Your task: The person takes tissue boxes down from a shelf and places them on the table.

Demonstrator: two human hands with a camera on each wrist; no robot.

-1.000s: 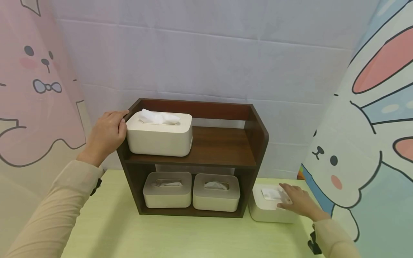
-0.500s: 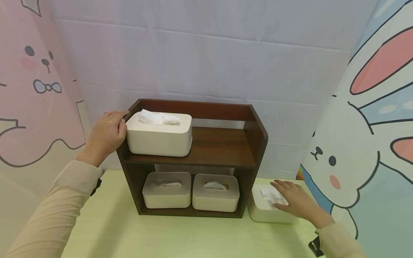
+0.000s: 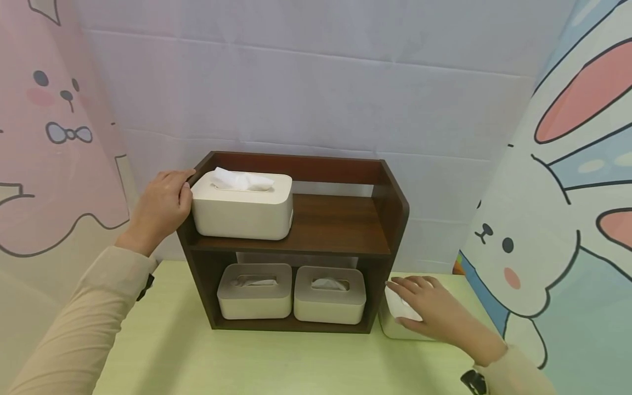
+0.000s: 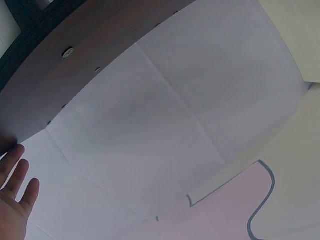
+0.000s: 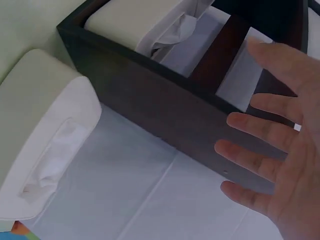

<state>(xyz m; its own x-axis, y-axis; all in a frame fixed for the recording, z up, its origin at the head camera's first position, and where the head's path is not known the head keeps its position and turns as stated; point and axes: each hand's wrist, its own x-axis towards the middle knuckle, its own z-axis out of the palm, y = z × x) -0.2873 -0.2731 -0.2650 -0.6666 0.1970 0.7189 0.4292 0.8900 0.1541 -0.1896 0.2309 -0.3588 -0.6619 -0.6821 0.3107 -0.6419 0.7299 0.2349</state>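
Observation:
My left hand (image 3: 164,206) rests against the upper left side of a dark brown two-tier wooden shelf (image 3: 340,219); in the left wrist view its fingers (image 4: 19,176) are extended, fingertips at the panel's edge. A cream tissue box (image 3: 242,216) with a tissue sticking out stands on the upper tier, at the left. Below it, a left tissue box (image 3: 255,302) and a right tissue box (image 3: 329,307) sit side by side. My right hand (image 3: 434,312), fingers spread, overlaps another tissue box (image 3: 395,325) outside the shelf's right side; the right wrist view shows the hand apart from that box (image 5: 40,120).
The shelf stands on a pale green tabletop (image 3: 276,362) before a white cloth backdrop (image 3: 306,99). A pink cartoon curtain (image 3: 54,164) hangs at left, a rabbit-print curtain (image 3: 558,230) at right. The upper tier's right half is bare brown board.
My right hand has moved left, from the right part of the outside tissue box toward the shelf, covering more of its top. The left hand and the shelf stay put.

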